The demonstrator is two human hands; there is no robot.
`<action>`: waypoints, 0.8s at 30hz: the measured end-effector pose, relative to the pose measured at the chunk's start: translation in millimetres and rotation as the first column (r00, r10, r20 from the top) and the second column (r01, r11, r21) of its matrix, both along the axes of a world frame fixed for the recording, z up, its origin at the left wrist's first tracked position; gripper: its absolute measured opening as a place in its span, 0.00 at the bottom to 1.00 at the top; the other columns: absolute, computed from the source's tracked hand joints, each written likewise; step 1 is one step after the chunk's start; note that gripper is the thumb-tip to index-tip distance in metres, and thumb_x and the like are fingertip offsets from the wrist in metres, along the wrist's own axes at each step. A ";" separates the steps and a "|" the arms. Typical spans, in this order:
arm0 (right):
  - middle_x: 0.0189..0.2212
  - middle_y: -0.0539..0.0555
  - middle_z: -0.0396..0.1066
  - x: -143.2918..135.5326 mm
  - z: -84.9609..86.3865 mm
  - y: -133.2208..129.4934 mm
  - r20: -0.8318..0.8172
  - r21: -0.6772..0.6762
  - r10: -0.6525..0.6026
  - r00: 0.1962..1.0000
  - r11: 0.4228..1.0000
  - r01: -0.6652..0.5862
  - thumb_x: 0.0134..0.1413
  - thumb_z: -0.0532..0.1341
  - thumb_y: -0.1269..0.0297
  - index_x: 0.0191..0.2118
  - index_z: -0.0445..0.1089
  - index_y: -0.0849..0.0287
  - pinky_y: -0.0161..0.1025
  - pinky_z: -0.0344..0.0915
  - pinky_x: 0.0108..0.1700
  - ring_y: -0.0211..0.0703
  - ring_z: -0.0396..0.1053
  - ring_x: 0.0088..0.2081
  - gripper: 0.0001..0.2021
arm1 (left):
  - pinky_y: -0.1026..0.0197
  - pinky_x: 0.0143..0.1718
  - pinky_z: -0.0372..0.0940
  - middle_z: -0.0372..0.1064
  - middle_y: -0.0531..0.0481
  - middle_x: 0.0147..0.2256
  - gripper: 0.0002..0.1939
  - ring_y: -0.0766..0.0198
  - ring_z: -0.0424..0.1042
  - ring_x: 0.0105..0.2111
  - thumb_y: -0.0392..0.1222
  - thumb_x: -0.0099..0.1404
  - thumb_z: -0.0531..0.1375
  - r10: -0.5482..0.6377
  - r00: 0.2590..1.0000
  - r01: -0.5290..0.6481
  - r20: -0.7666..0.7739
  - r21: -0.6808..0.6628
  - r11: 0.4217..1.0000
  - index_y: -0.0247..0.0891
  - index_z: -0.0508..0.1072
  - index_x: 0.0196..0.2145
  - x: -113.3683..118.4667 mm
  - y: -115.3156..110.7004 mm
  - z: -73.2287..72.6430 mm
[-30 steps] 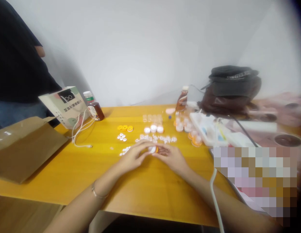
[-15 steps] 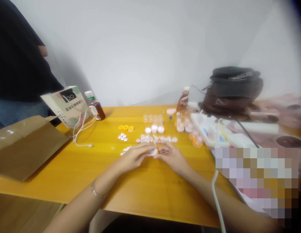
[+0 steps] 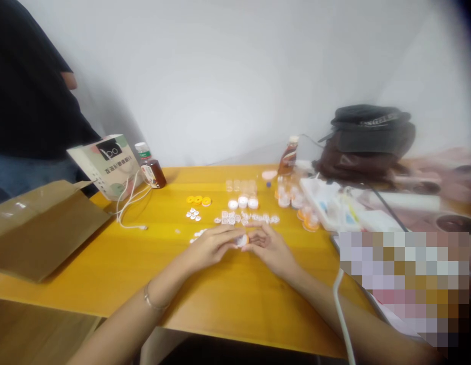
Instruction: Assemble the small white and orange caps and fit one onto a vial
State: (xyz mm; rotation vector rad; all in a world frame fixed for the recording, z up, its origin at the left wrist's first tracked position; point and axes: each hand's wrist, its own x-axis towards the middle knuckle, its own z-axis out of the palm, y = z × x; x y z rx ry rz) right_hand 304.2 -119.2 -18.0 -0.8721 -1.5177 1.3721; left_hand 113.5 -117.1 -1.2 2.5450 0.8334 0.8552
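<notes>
Both of my hands meet over the middle of the yellow table [image 3: 228, 299]. My left hand [image 3: 208, 247] and my right hand [image 3: 269, 246] pinch a small white and orange cap piece [image 3: 243, 240] between their fingertips. Just beyond them lies a scatter of small white parts [image 3: 245, 218]. Three white caps [image 3: 242, 203] stand in a row behind that. Three yellow rings [image 3: 198, 200] and a few white discs [image 3: 192, 215] lie to the left.
A brown cardboard box [image 3: 38, 228] lies at the left, a printed box [image 3: 104, 165] and dark bottle [image 3: 152, 166] behind it with a white cable [image 3: 125, 208]. A sauce bottle [image 3: 287, 157], white tray [image 3: 334, 205] and dark bag [image 3: 366, 139] stand at the right. A person in dark clothes [image 3: 26, 86] stands at the far left.
My fingers have shifted on the small piece, drawing closer around it. The view has drifted slightly; the things on the table have stayed put.
</notes>
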 end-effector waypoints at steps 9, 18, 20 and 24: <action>0.28 0.47 0.70 0.6 -6.2 3.8 -0.026 -0.025 0.041 0.999 0.999 -0.042 0.40 0.63 0.70 0.39 0.59 0.54 0.40 0.65 0.42 0.39 0.71 0.34 0.18 | 0.56 0.46 0.60 0.63 0.44 0.43 0.20 0.61 0.63 0.43 0.35 0.62 0.52 -0.015 1.000 0.016 0.020 -0.073 0.997 0.43 0.62 0.52 1.4 -2.2 4.0; 0.28 0.50 0.72 3.2 -2.8 6.5 0.021 -0.156 0.107 0.994 0.982 -0.103 0.45 0.62 0.58 0.39 0.58 0.56 0.43 0.66 0.41 0.39 0.71 0.32 0.16 | 0.58 0.44 0.60 0.64 0.46 0.42 0.19 0.61 0.64 0.41 0.44 0.61 0.54 0.004 0.997 -0.016 -0.074 -0.161 0.987 0.44 0.63 0.51 0.5 0.2 4.4; 0.28 0.50 0.72 5.1 -3.1 8.5 0.039 -0.157 0.091 0.995 0.984 -0.084 0.44 0.62 0.58 0.39 0.60 0.57 0.42 0.66 0.41 0.39 0.71 0.32 0.17 | 0.59 0.42 0.60 0.65 0.46 0.41 0.18 0.61 0.65 0.40 0.45 0.61 0.54 0.083 0.995 -0.092 -0.058 -0.173 0.981 0.42 0.65 0.49 -6.2 5.3 5.5; 0.26 0.50 0.72 7.2 -5.7 12.1 0.044 -0.168 0.021 0.999 0.986 -0.014 0.43 0.63 0.58 0.40 0.63 0.58 0.41 0.67 0.39 0.38 0.71 0.30 0.17 | 0.61 0.35 0.60 0.66 0.46 0.33 0.14 0.64 0.65 0.31 0.45 0.62 0.51 0.366 0.925 -0.378 -0.099 -0.147 0.914 0.35 0.70 0.40 -22.0 16.6 3.9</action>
